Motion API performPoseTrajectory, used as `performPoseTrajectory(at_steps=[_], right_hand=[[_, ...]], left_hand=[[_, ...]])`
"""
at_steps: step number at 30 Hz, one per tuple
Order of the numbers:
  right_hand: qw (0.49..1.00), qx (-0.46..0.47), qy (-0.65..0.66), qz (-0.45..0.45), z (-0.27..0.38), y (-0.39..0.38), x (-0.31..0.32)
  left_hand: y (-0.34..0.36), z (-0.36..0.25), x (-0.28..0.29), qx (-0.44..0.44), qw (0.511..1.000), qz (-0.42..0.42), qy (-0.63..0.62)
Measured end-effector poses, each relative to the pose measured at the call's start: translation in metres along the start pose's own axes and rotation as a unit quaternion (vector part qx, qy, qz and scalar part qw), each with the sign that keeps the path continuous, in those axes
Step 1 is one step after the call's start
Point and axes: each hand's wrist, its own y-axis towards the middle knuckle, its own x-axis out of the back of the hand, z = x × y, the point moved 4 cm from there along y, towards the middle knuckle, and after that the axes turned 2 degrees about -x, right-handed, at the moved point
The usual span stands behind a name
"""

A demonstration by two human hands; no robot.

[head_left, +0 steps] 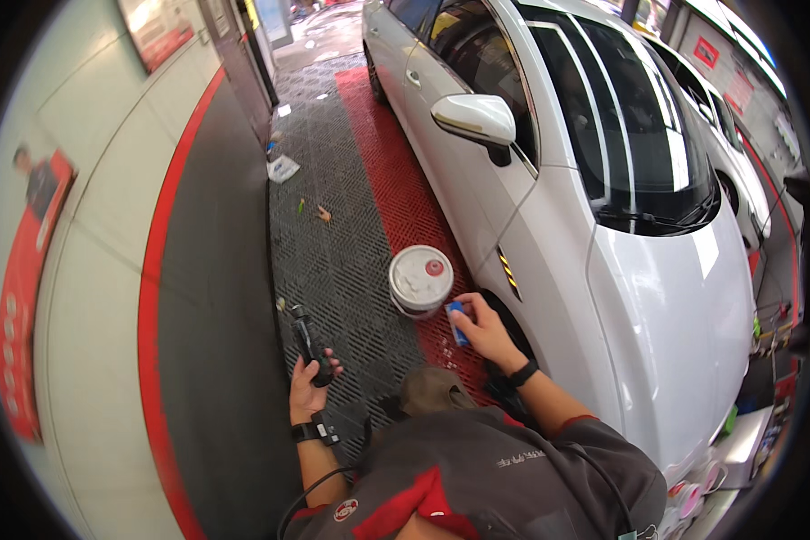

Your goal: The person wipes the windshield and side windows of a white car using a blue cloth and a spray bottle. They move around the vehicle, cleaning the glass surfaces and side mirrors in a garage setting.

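Observation:
My left hand point(308, 393) is wrapped round a slim black bottle-shaped thing point(310, 346), its narrow end pointing away from me; its exact kind is hard to make out. Between the fingers of my right hand point(488, 335) is a small blue block point(457, 323), like an applicator sponge. That hand hovers beside the front wheel area of a white car point(549, 261), just short of a white lidded bucket point(420, 281). The bucket stands on the floor between my hands, farther off. A dark band circles each wrist.
Red and grey grid floor tiles point(382, 162) run along the car. Its side mirror point(477, 119) juts out over them. Scraps of litter point(283, 168) lie near the wall with the red stripe point(153, 297). Another white car point(733, 153) stands at the far right.

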Motion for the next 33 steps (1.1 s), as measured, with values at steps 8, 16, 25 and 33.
performPoseTrajectory(at_steps=[8,16,25,33], right_hand=[[0.979,-0.028,0.007,-0.200,-0.041,0.209,-0.034],[0.960,0.023,-0.007,-0.278,0.036,0.477,-0.065],[0.877,0.043,-0.074,-0.473,0.066,0.655,-0.010],[0.682,-0.039,-0.135,-0.717,0.058,0.719,0.056]], left_hand=[[0.312,-0.069,-0.049,0.095,0.989,0.106,0.041],[0.622,-0.136,-0.136,0.171,0.959,0.188,0.128],[0.876,-0.096,-0.258,0.232,0.919,0.306,0.089],[1.051,-0.039,-0.373,0.310,0.823,0.462,0.117]])
